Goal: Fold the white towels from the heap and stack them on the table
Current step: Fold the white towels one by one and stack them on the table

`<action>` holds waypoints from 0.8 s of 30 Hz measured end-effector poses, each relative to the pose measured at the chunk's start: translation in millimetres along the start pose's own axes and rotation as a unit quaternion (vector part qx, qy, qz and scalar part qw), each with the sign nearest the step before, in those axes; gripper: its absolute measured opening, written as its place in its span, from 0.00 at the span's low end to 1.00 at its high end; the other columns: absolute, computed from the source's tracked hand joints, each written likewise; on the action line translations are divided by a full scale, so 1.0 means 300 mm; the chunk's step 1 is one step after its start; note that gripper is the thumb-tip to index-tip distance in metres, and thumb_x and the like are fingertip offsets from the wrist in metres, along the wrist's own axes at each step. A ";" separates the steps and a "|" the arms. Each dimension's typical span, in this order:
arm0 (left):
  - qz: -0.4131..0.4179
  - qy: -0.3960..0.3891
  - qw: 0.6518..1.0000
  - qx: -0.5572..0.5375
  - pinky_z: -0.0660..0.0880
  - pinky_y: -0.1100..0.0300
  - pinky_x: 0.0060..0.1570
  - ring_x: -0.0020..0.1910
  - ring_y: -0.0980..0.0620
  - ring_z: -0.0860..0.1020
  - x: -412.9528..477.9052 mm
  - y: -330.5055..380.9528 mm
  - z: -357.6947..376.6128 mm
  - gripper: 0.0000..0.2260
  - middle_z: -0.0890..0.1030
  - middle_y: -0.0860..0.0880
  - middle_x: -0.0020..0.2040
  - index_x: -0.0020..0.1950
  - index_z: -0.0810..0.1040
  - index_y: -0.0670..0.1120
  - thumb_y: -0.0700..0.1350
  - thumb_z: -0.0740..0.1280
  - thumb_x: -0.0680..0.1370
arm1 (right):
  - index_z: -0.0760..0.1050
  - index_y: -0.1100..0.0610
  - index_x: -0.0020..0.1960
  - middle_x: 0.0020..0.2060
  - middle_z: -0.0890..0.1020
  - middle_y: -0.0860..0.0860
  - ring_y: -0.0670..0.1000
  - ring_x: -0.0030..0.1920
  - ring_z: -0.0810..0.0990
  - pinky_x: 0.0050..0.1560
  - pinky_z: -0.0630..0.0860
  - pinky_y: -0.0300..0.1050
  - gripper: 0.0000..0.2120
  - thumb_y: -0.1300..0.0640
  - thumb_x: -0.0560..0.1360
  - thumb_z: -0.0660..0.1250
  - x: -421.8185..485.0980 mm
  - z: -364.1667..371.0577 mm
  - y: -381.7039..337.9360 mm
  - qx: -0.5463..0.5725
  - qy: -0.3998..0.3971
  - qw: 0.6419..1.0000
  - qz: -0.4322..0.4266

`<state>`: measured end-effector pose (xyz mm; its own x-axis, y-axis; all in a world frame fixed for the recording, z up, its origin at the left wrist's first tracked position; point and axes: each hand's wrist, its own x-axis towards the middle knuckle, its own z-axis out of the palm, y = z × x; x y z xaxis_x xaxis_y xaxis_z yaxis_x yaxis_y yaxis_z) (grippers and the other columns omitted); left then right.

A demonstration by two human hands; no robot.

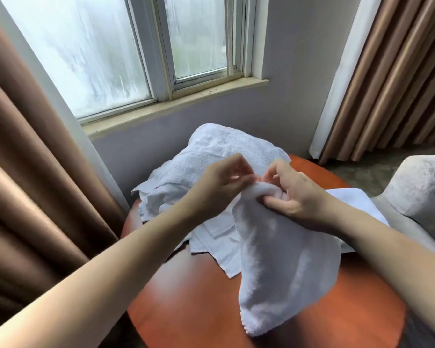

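Both hands pinch one white towel [281, 259]: right hand [294, 194] clamps its bunched top, left hand [224, 184] nips beside it. It hangs over the round orange-brown table [199, 297]. Heap [211, 167] at twelve o'clock, below the window [141, 46]; brown curtains [23, 146] flank it.

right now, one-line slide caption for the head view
Both hands, left hand and right hand, lift a white towel above the round table.

A single head-worn camera looks forward and steeply down from just above the round table [191, 297], close enough that both forearms fill the near corners. It faces the far wall and window [126, 54], with curtains [397, 79] at the left and right edges. The wide lens bends straight lines near the borders.
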<state>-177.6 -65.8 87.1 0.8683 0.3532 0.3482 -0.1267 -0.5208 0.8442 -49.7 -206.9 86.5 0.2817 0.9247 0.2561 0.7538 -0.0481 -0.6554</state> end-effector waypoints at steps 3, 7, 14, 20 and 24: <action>-0.004 -0.093 0.995 0.035 0.77 0.59 0.49 0.50 0.56 0.78 -0.007 -0.016 0.012 0.15 0.80 0.56 0.48 0.49 0.76 0.57 0.59 0.74 0.66 | 0.63 0.46 0.43 0.35 0.77 0.44 0.40 0.36 0.74 0.36 0.68 0.37 0.14 0.56 0.74 0.69 -0.012 -0.018 0.028 -0.021 0.004 0.999 0.025; 0.020 -0.096 0.986 0.137 0.71 0.64 0.43 0.41 0.61 0.75 0.006 -0.041 0.039 0.11 0.79 0.58 0.41 0.52 0.79 0.50 0.46 0.75 0.72 | 0.63 0.45 0.42 0.34 0.76 0.43 0.41 0.35 0.75 0.37 0.68 0.37 0.16 0.57 0.72 0.71 -0.020 -0.022 0.033 -0.028 0.009 0.999 0.034; 0.024 -0.060 0.996 0.069 0.69 0.58 0.40 0.38 0.58 0.72 0.025 -0.032 -0.017 0.07 0.78 0.46 0.35 0.42 0.81 0.45 0.48 0.69 0.73 | 0.68 0.43 0.48 0.44 0.77 0.41 0.47 0.47 0.76 0.48 0.74 0.42 0.23 0.43 0.61 0.77 -0.029 -0.045 0.073 0.041 -0.030 0.994 0.095; -0.005 -0.014 1.000 0.001 0.70 0.55 0.46 0.41 0.55 0.73 0.010 -0.069 -0.100 0.13 0.76 0.45 0.38 0.44 0.78 0.36 0.47 0.69 0.73 | 0.78 0.45 0.37 0.32 0.78 0.39 0.40 0.36 0.76 0.39 0.72 0.36 0.11 0.56 0.63 0.78 -0.065 -0.052 0.110 0.042 -0.171 0.976 0.125; -0.033 0.006 0.999 -0.007 0.69 0.56 0.46 0.41 0.54 0.73 -0.015 -0.099 -0.128 0.11 0.76 0.48 0.39 0.43 0.78 0.40 0.48 0.69 0.72 | 0.76 0.42 0.34 0.29 0.75 0.42 0.42 0.31 0.73 0.34 0.70 0.39 0.13 0.57 0.62 0.77 -0.053 -0.060 0.114 0.021 -0.182 0.971 0.156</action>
<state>-196.2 -22.0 76.1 0.8697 0.3952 0.2957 -0.0759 -0.4848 0.8713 -17.7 -230.0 73.0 0.2578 0.9401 -0.2232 0.6383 -0.3391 -0.6911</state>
